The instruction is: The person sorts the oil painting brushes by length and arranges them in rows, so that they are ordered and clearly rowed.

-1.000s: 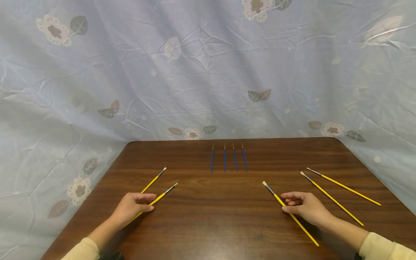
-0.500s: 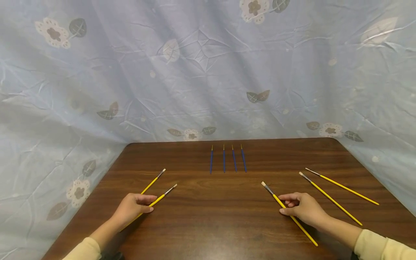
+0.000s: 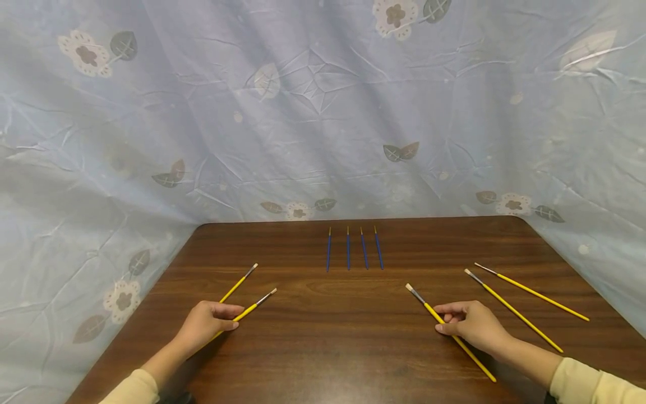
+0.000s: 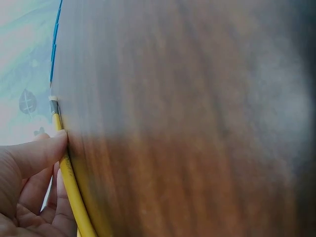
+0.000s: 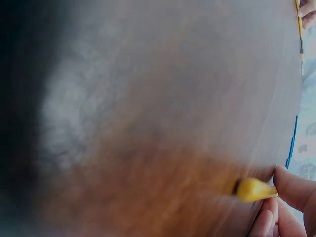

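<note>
In the head view my left hand [image 3: 209, 325] pinches a yellow-handled paintbrush [image 3: 247, 312] between thumb and fingers, its pale bristles pointing up and to the right. A second yellow paintbrush [image 3: 233, 289] lies just beyond that hand, partly hidden by it. My right hand [image 3: 476, 325] pinches another yellow paintbrush [image 3: 473, 357] near the middle of its handle, bristles toward the upper left. The left wrist view shows the thumb pressed on the yellow handle [image 4: 74, 192]. In the right wrist view the rounded handle end [image 5: 254, 190] points at the camera.
Two more yellow paintbrushes, one nearer [image 3: 522, 317] and one farther [image 3: 542, 294], lie slanted to the right of my right hand. Several thin blue paintbrushes [image 3: 348, 252] stand in a row near the back of the brown table [image 3: 323, 359]. A floral curtain [image 3: 323, 140] hangs behind.
</note>
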The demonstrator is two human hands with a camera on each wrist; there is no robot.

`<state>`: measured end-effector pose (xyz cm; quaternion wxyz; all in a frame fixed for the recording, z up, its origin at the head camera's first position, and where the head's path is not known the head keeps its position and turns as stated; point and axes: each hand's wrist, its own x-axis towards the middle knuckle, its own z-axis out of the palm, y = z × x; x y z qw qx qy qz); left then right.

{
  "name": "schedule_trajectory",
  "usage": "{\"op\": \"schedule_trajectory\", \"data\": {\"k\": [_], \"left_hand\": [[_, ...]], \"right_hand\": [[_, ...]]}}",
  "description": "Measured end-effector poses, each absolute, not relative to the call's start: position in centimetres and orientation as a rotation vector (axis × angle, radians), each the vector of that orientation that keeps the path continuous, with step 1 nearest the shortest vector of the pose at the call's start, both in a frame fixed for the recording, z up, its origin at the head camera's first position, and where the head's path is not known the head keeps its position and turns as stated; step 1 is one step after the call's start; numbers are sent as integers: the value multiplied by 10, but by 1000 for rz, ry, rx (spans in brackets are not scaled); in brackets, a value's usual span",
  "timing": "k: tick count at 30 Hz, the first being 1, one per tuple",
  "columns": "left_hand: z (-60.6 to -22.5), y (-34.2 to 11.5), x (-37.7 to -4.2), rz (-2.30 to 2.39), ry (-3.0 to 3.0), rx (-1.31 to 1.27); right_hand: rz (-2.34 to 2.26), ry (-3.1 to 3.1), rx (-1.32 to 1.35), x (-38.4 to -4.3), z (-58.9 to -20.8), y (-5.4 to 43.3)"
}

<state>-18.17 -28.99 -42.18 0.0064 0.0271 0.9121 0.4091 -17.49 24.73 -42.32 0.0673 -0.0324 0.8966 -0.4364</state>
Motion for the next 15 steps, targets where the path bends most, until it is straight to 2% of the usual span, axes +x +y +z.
{"op": "schedule_trajectory", "data": {"k": [15], "left_hand": [[-421,-288,-181,1259,2889,83]], "right_hand": [[-1280,2753,-77,-175,-424,247]]}}
